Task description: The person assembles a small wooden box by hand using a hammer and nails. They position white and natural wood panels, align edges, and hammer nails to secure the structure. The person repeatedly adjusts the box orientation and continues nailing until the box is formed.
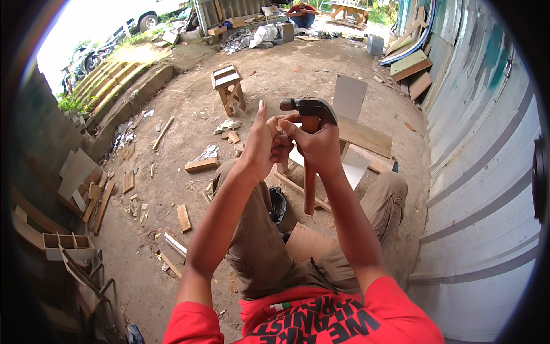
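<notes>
My right hand (321,146) is wrapped round the wooden handle of a claw hammer (310,189). The hammer stands upright, its dark metal head at the top and its handle hanging down between my forearms. Close beside it, my left hand (260,150) has its thumb pointing up and its other fingers curled in. The fingertips of both hands meet near a tiny pale thing that I cannot make out. Below and behind the hands, partly covered by them, is a wooden frame (303,190) with pale boards. A brown wooden panel (309,243) lies between my legs.
A small wooden stool (227,86) stands ahead on the dirt floor. A white board (349,97) rises beyond the right hand. Wood offcuts (183,218) lie scattered to the left. Corrugated metal wall (481,218) runs along the right. Another person (302,14) sits far off.
</notes>
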